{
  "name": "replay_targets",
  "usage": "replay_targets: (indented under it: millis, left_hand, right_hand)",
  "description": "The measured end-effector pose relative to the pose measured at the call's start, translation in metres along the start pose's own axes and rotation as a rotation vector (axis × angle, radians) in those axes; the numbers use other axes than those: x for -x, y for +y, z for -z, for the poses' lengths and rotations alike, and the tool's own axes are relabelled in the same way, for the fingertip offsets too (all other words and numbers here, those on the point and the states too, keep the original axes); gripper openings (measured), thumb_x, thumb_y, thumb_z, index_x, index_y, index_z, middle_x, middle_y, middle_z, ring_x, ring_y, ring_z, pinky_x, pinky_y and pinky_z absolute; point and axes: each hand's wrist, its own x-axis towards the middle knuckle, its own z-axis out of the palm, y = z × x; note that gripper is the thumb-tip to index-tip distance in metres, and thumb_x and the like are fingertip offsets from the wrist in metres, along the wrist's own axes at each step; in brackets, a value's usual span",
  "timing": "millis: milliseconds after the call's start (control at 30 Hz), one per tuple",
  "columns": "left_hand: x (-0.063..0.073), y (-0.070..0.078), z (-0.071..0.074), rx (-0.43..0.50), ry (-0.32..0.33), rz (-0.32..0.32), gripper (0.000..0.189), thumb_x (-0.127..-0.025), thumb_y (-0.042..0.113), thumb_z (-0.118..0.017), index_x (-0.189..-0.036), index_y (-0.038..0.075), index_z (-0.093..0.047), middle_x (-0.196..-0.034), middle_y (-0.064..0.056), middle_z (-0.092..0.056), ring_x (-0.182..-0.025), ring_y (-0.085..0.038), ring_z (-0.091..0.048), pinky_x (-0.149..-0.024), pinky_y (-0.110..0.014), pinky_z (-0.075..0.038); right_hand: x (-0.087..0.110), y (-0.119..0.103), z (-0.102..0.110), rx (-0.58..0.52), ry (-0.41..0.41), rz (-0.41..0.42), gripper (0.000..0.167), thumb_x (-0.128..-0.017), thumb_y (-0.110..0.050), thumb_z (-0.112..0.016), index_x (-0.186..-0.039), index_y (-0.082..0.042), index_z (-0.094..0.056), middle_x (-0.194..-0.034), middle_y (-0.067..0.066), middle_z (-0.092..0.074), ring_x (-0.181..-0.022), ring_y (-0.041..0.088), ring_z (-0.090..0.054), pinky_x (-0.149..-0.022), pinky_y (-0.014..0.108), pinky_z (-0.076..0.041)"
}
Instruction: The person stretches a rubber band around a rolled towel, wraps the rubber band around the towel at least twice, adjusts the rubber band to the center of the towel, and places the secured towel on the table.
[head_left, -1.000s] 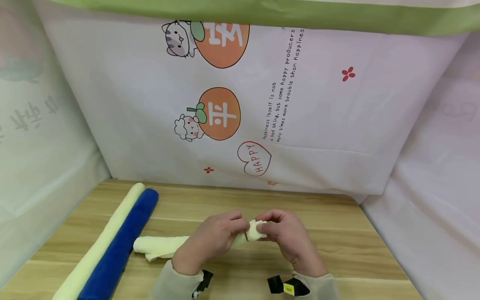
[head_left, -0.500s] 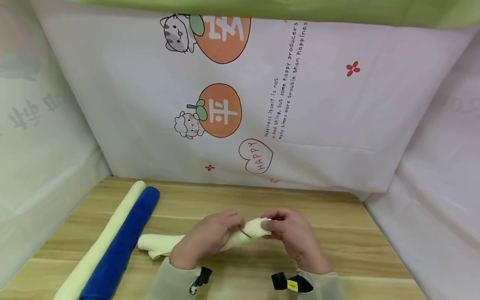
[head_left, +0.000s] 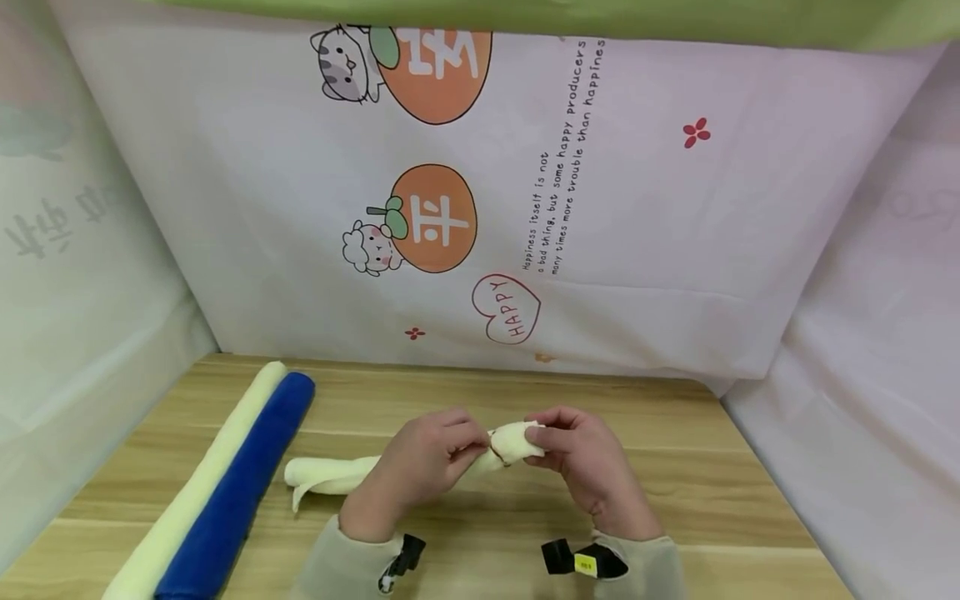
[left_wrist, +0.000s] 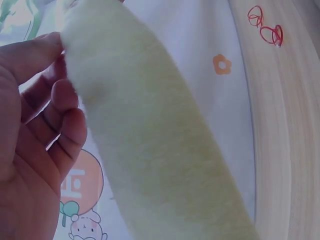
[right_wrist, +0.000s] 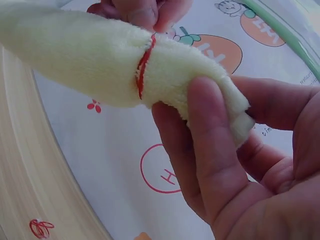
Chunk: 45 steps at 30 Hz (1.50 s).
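A pale yellow towel (head_left: pixel 330 473), rolled into a long tube, lies crosswise between the two hands, a loose flap hanging at its left end. Near its right end a red rubber band (right_wrist: pixel 143 70) circles the roll and draws it narrower. My left hand (head_left: pixel 431 454) pinches the band at the roll's upper side, thumb and fingertips together there. With fingers and thumb on both sides, my right hand (head_left: pixel 588 467) grips the short end beyond the band. In the left wrist view the towel covers part of what the left fingertips touch.
Another pale yellow rolled towel (head_left: pixel 202 483) and a blue rolled towel (head_left: pixel 240 492) lie side by side at the left of the wooden table (head_left: pixel 675 467). Several loose red rubber bands (left_wrist: pixel 271 35) rest on the wood. Printed cloth walls (head_left: pixel 615 208) enclose the back and sides.
The towel's left end has lifted slightly and moved right, its flap now hanging lower. More of the banded end shows between the hands. The left fingers have shifted along the band.
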Motion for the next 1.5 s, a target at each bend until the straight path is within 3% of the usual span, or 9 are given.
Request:
replay_targets:
  millis: [233, 400, 633, 800, 900, 1000, 1167, 1267, 1500]
  left_hand:
    - [-0.004, 0.003, -0.004, -0.055, 0.065, -0.084, 0.011, -0.082, 0.011, -0.083, -0.091, 0.015, -0.078, -0.082, 0.007, -0.059, -0.064, -0.005, -0.048, -0.057, -0.015, -0.041]
    - [-0.006, 0.007, -0.005, -0.090, 0.077, -0.089, 0.012, -0.081, 0.013, -0.084, -0.092, 0.013, -0.079, -0.083, 0.006, -0.060, -0.065, -0.006, -0.051, -0.059, -0.018, -0.044]
    - [-0.004, 0.007, -0.003, -0.035, 0.030, -0.058, 0.008, -0.082, 0.008, -0.083, -0.088, 0.011, -0.078, -0.083, 0.007, -0.060, -0.066, -0.003, -0.049, -0.062, -0.015, -0.044]
    - [-0.003, 0.005, -0.002, -0.038, -0.062, -0.027, 0.003, -0.090, 0.014, -0.076, -0.088, 0.016, -0.074, -0.086, 0.008, -0.057, -0.068, -0.004, -0.048, -0.063, -0.016, -0.043]
    - [-0.001, 0.004, -0.003, -0.053, -0.126, 0.011, 0.006, -0.092, 0.014, -0.072, -0.088, 0.017, -0.070, -0.087, 0.009, -0.054, -0.069, -0.006, -0.048, -0.064, -0.019, -0.044]
    - [0.001, 0.001, -0.002, -0.058, -0.174, 0.061, 0.013, -0.093, 0.004, -0.068, -0.090, 0.016, -0.066, -0.090, 0.009, -0.055, -0.072, -0.007, -0.052, -0.067, -0.021, -0.047]
    - [0.002, -0.001, 0.002, -0.008, -0.206, 0.128, 0.020, -0.094, -0.005, -0.061, -0.094, 0.015, -0.064, -0.094, 0.008, -0.058, -0.079, -0.008, -0.058, -0.072, -0.026, -0.051]
    - [0.002, -0.002, 0.005, 0.030, -0.200, 0.145, 0.016, -0.097, 0.000, -0.061, -0.094, 0.015, -0.062, -0.095, 0.008, -0.058, -0.082, -0.008, -0.058, -0.074, -0.028, -0.051]
    - [0.003, -0.002, 0.008, 0.062, -0.198, 0.148, 0.011, -0.097, 0.006, -0.062, -0.093, 0.017, -0.060, -0.095, 0.010, -0.055, -0.082, -0.008, -0.055, -0.074, -0.029, -0.051]
  right_hand:
    - [-0.002, -0.002, 0.000, -0.080, -0.017, -0.007, 0.012, -0.087, 0.004, -0.070, -0.096, 0.011, -0.065, -0.100, 0.018, -0.062, -0.082, 0.026, -0.065, -0.071, 0.032, -0.057]
    - [-0.002, -0.003, 0.000, -0.163, -0.032, -0.018, 0.004, -0.089, 0.008, -0.065, -0.091, 0.006, -0.068, -0.097, 0.018, -0.063, -0.075, 0.022, -0.066, -0.067, 0.029, -0.057]
    - [-0.001, 0.000, -0.001, -0.289, -0.060, -0.078, 0.009, -0.091, 0.010, -0.062, -0.088, 0.003, -0.067, -0.096, 0.018, -0.061, -0.073, 0.021, -0.066, -0.066, 0.025, -0.056]
    - [-0.001, 0.001, -0.002, -0.302, -0.021, -0.062, 0.011, -0.091, 0.011, -0.061, -0.086, 0.002, -0.065, -0.097, 0.018, -0.060, -0.075, 0.022, -0.065, -0.067, 0.026, -0.056]
    - [0.000, 0.002, -0.002, -0.151, 0.014, -0.024, 0.005, -0.090, 0.008, -0.065, -0.090, 0.004, -0.065, -0.099, 0.018, -0.060, -0.080, 0.024, -0.064, -0.069, 0.030, -0.057]
    - [0.001, 0.002, -0.002, 0.149, -0.024, 0.050, 0.013, -0.089, 0.003, -0.069, -0.101, 0.002, -0.069, -0.101, 0.016, -0.064, -0.086, 0.028, -0.065, -0.070, 0.036, -0.058]
    - [0.004, 0.002, -0.001, 0.606, -0.172, 0.318, 0.025, -0.085, -0.012, -0.079, -0.110, -0.016, -0.075, -0.116, 0.004, -0.067, -0.102, 0.026, -0.062, -0.076, 0.036, -0.056]
    - [0.004, 0.004, 0.000, 0.698, -0.203, 0.413, 0.019, -0.085, -0.019, -0.081, -0.103, -0.021, -0.077, -0.119, -0.004, -0.066, -0.105, 0.022, -0.061, -0.077, 0.033, -0.054]
    - [0.005, 0.001, 0.003, 0.648, -0.124, 0.363, 0.016, -0.084, -0.023, -0.082, -0.099, -0.018, -0.078, -0.107, -0.002, -0.070, -0.087, 0.019, -0.065, -0.069, 0.031, -0.055]
